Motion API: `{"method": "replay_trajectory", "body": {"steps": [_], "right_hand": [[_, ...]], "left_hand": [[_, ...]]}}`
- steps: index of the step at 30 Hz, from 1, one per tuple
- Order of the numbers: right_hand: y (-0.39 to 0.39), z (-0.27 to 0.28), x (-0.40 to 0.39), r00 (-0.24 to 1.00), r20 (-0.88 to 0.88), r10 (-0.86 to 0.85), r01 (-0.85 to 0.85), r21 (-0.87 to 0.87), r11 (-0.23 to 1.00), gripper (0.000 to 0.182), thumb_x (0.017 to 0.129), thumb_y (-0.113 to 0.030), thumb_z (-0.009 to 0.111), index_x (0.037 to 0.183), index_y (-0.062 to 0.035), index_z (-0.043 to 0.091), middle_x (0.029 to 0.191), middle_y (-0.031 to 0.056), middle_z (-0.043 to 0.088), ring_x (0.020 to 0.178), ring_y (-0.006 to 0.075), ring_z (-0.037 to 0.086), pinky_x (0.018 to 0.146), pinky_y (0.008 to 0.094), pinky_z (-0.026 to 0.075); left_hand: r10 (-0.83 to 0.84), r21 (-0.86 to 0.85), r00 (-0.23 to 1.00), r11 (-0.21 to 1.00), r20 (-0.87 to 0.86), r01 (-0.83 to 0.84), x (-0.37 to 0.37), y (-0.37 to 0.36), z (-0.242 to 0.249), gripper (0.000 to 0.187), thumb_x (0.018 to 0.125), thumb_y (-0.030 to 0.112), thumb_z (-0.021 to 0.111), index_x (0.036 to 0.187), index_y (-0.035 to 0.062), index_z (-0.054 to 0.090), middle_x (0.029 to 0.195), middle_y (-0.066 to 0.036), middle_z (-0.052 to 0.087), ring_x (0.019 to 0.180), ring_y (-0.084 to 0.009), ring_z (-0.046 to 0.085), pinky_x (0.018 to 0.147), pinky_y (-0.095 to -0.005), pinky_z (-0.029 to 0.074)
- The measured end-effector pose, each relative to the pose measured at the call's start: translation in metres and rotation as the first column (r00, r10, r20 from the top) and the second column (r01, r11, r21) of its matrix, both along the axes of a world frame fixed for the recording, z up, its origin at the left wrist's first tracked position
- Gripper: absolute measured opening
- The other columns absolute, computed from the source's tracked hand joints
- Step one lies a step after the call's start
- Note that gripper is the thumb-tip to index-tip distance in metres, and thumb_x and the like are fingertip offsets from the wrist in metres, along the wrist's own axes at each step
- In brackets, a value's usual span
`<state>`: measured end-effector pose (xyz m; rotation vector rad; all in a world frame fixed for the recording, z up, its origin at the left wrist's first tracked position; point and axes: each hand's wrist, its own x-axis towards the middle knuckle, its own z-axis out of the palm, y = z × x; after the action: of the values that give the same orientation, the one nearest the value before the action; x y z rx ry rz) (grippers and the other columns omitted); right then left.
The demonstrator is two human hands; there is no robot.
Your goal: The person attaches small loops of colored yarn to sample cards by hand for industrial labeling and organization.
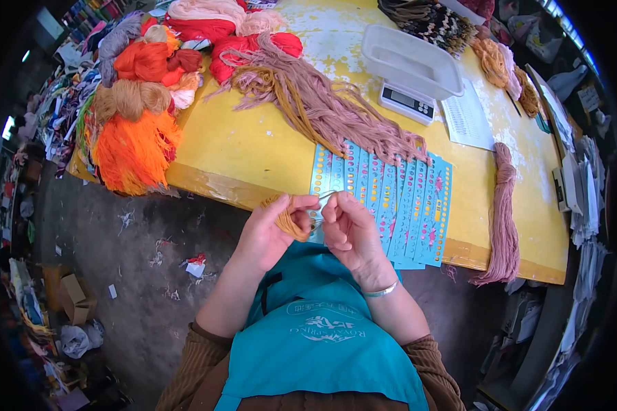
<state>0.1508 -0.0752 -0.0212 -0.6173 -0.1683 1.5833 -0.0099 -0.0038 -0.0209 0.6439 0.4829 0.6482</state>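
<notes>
My left hand (266, 236) is closed around a small hank of golden-tan yarn (286, 220), held just off the table's front edge. Fingers pinched, my right hand (353, 233) meets it from the right on a thin strand of the yarn (330, 194) running between both hands. Right behind them lie several overlapping light-blue cards (397, 205) with rows of holes and coloured bits. A long spread of mauve yarn (336, 113) rests across the tops of these cards, with golden-brown strands (305, 123) lying along it.
The yellow table (253, 157) has worn paint. On it are orange yarn (136, 147), red yarn (223, 65), a digital scale (406, 101) bearing a clear plastic tray (411, 61), a printed sheet (467, 116) and a mauve hank (502, 212) hanging over the front edge.
</notes>
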Motion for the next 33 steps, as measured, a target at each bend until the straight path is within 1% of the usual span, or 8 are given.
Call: {"method": "replay_trajectory", "body": {"steps": [3,4,5,7,13,20,25,33], "right_hand": [[0.002,0.002,-0.003,0.998,-0.036,-0.05,0.05,0.003,0.999,0.017,0.097,-0.015,0.052,0.089,-0.0026,0.059,0.067,0.001,0.052,0.044,0.0059,0.04,0.037,0.0194,0.026],[0.002,0.002,-0.006,0.99,0.135,-0.036,0.039,-0.019,0.999,0.014,0.096,-0.014,0.054,0.089,-0.0028,0.059,0.067,0.0008,0.052,0.044,0.0058,0.04,0.037,0.0192,0.025],[0.002,0.002,-0.01,0.953,0.302,-0.017,0.031,-0.042,0.999,0.01,0.095,-0.012,0.056,0.09,-0.003,0.059,0.066,0.0005,0.052,0.044,0.0058,0.04,0.038,0.0189,0.025],[0.004,0.006,-0.017,0.939,0.344,-0.029,0.045,-0.037,0.998,0.006,0.091,-0.009,0.062,0.091,-0.0026,0.06,0.066,-0.0011,0.052,0.046,0.0044,0.04,0.039,0.0187,0.026],[0.006,0.005,-0.028,0.831,0.555,-0.038,0.049,-0.006,0.999,0.004,0.089,-0.005,0.065,0.09,-0.0018,0.062,0.067,-0.0026,0.056,0.05,0.002,0.043,0.044,0.0178,0.029],[0.005,0.002,-0.031,0.848,0.529,-0.043,0.055,-0.007,0.998,0.003,0.088,-0.004,0.064,0.089,-0.0018,0.061,0.068,-0.0017,0.057,0.051,0.002,0.044,0.044,0.0178,0.029],[0.004,0.002,-0.031,0.884,0.463,-0.069,0.078,-0.001,0.997,0.002,0.088,-0.002,0.063,0.088,-0.0026,0.061,0.068,-0.0013,0.056,0.049,0.0023,0.043,0.042,0.0181,0.029],[0.004,-0.001,-0.03,0.886,0.445,-0.127,0.131,0.023,0.991,0.003,0.087,-0.002,0.063,0.086,-0.0046,0.062,0.07,-0.0027,0.057,0.052,0.0019,0.043,0.044,0.0175,0.028]], "left_hand": [[-0.003,-0.101,0.992,0.995,0.129,0.016,0.005,-0.002,0.006,0.048,0.102,0.031,0.036,0.131,-0.005,0.048,0.125,-0.013,0.056,0.111,-0.0191,0.051,0.093,-0.0349,0.042],[-0.053,-0.084,0.981,0.994,0.185,0.07,0.005,-0.002,0.007,0.05,0.102,0.032,0.034,0.134,-0.0047,0.045,0.135,-0.014,0.05,0.123,-0.0218,0.047,0.099,-0.0362,0.039],[-0.053,-0.085,0.981,0.994,0.185,0.07,0.007,-0.003,0.008,0.05,0.102,0.032,0.034,0.134,-0.0047,0.045,0.135,-0.014,0.05,0.123,-0.0218,0.047,0.099,-0.0362,0.039],[-0.06,0.057,0.997,0.997,0.048,0.057,0.009,-0.004,0.009,0.058,0.101,0.038,0.031,0.138,-0.0055,0.04,0.142,-0.016,0.043,0.123,-0.0256,0.048,0.1,-0.0382,0.04],[-0.137,0.117,0.99,0.984,-0.019,0.138,0.008,-0.005,0.005,0.059,0.101,0.038,0.029,0.139,-0.006,0.038,0.143,-0.015,0.042,0.123,-0.0256,0.048,0.092,-0.0401,0.046],[-0.173,0.129,0.985,0.977,0.0,0.171,0.007,-0.004,0.002,0.058,0.101,0.037,0.029,0.14,-0.0053,0.038,0.142,-0.015,0.043,0.122,-0.0251,0.049,0.086,-0.0382,0.049],[-0.113,0.067,0.993,0.992,0.044,0.11,0.008,-0.006,0.003,0.052,0.102,0.032,0.03,0.137,-0.0061,0.042,0.138,-0.016,0.046,0.126,-0.0247,0.046,0.101,-0.038,0.04],[-0.094,0.066,0.995,0.994,0.044,0.091,0.008,-0.006,0.003,0.053,0.101,0.032,0.03,0.138,-0.0053,0.042,0.14,-0.016,0.045,0.126,-0.0245,0.045,0.104,-0.0385,0.037]]}}
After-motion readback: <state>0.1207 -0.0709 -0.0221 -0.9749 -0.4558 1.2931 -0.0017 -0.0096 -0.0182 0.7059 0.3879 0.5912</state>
